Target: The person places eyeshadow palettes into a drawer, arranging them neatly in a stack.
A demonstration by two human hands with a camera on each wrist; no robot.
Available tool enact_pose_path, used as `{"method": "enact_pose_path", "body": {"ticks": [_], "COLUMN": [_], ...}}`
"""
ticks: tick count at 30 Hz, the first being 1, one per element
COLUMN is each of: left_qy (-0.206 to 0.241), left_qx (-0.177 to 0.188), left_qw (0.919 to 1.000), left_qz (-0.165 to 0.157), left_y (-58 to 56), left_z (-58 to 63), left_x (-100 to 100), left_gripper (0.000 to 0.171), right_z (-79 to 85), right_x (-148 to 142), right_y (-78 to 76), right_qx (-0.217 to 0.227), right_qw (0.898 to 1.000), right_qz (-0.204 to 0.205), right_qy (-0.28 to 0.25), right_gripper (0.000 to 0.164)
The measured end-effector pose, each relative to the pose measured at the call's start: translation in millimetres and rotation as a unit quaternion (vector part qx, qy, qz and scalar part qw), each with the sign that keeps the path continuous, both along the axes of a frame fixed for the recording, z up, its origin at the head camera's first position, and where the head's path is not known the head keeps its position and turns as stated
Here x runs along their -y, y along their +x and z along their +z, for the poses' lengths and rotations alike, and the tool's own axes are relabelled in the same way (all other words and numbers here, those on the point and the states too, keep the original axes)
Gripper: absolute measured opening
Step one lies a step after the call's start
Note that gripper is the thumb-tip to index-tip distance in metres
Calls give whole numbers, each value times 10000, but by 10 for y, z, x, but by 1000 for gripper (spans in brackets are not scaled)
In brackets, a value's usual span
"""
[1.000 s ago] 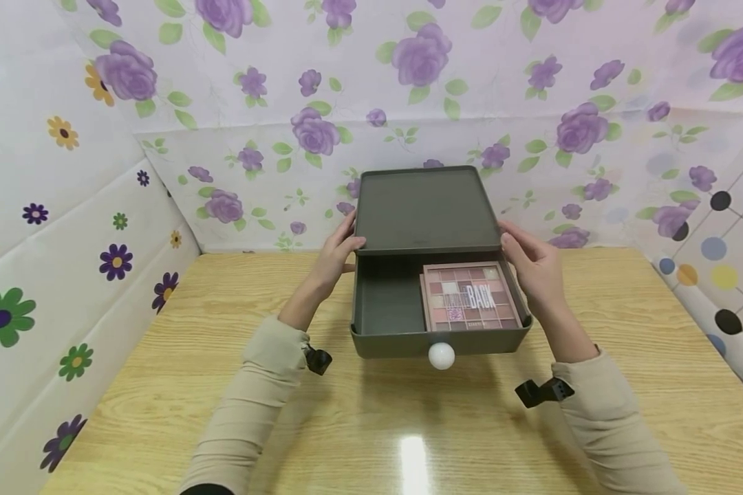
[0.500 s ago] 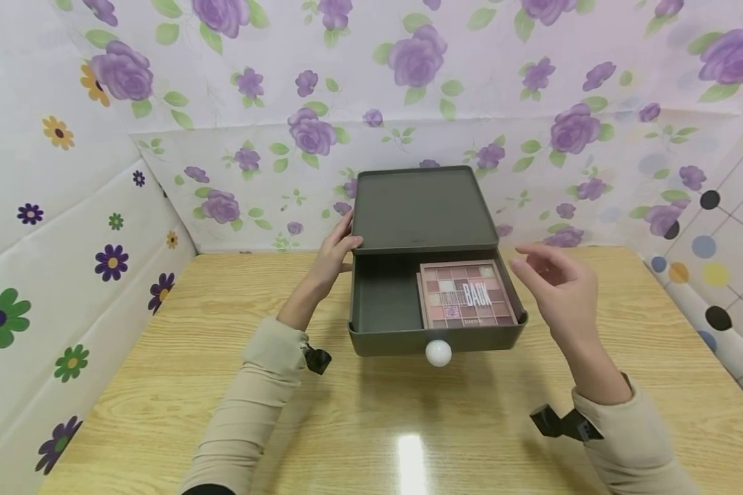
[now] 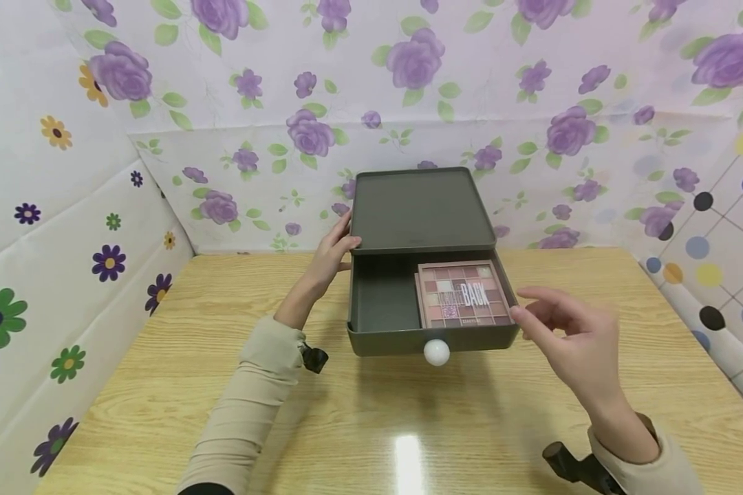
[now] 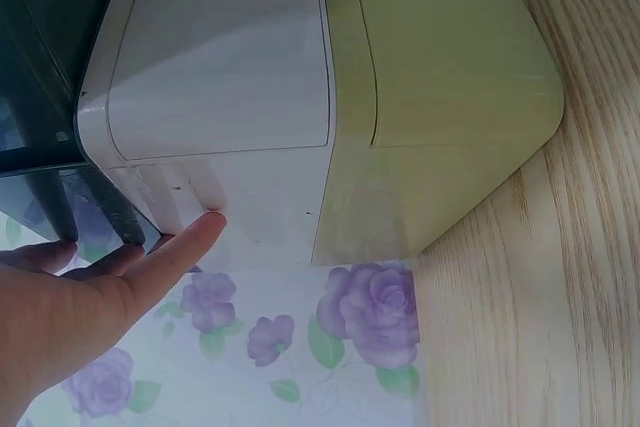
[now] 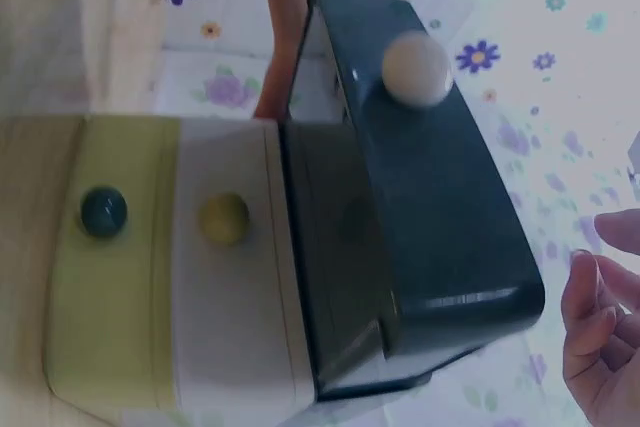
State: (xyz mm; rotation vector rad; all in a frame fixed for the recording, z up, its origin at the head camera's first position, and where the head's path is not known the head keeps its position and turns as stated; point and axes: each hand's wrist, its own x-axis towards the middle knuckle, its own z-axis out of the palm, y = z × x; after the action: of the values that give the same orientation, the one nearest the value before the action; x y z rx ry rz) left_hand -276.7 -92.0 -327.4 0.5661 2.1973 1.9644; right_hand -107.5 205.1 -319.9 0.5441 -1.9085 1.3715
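Observation:
A stacked drawer unit has a dark grey-green top, with its top drawer pulled out. Inside on the right lies a pink eyeshadow palette with "BACK" on its cover; another flat thing shows beneath its left edge. A white round knob sits on the drawer front. My left hand rests against the unit's left side, thumb at the top's edge; in the left wrist view its fingers touch the side. Beside the drawer's front right corner, my right hand has loosely bent fingers, apart from the drawer in the right wrist view.
Below the top drawer are a white drawer with a yellow knob and a yellow-green drawer with a dark knob. The unit stands on a wooden table before a flowered cloth backdrop.
My right hand has let go of the unit's right side and moved right and down towards me, beside the drawer's front corner. The left hand has stayed on the left side.

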Motion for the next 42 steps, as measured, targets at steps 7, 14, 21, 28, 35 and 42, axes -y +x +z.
{"method": "enact_pose_path", "body": {"ticks": [7,14,21,28,35,42], "left_qy": [-37,-52,-181,-67,69,68], "left_qx": [-10,-103,-308,-310,-357,-371], "left_qw": [10000,9999,9993,9994,9991,9990], "left_qz": [-16,19,78,114,231,250], "left_y": [150,172,187,11,-30,-12], "left_z": [152,144,122,-64,-150,-147], "left_x": [-22,-34,-52,-43,-62,-59], "left_gripper": [68,68,67,67,71,71], "right_z": [-112,-281,-439,-574,-631,-630], "right_x": [78,199,336,466,547,581], "right_y": [90,79,88,25,-30,-45], "right_qx": [-311,-633,-334,-785,-982,-1018], "right_qw": [9986,9940,9901,9886,9879,9881], "right_qz": [191,589,1058,1041,952,861], "right_qy": [375,672,860,760,733,766], "right_gripper": [27,21,25,30,29,26]}}
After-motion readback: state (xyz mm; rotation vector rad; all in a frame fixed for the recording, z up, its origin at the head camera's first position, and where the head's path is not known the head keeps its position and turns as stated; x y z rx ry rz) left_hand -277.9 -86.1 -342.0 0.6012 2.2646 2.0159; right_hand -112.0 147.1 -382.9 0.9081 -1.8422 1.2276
